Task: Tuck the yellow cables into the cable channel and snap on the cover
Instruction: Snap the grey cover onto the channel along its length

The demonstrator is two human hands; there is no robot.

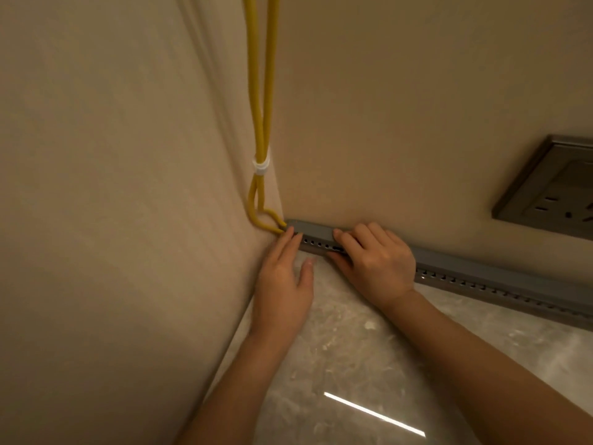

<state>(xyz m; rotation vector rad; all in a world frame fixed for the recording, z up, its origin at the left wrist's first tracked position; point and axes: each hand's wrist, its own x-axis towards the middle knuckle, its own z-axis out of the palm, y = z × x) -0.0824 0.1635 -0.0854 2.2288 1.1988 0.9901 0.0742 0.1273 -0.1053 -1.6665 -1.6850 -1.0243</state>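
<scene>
Two yellow cables [263, 91] hang down the room corner, bound by a white tie [260, 166], then loop and run into the left end of a grey perforated cable channel [481, 277] along the base of the back wall. A grey cover [313, 230] lies on top of the channel. My left hand [284, 277] rests with straight fingers against the channel's left end, beside the cable entry. My right hand [375, 261] lies curled over the channel, its fingertips pressing on the cover. The cables inside the channel are hidden.
A grey wall socket [552, 187] sits on the back wall at the right. A beige wall [112, 203] closes in the left side. The floor [353, 364] is glossy marbled stone with a bright light reflection.
</scene>
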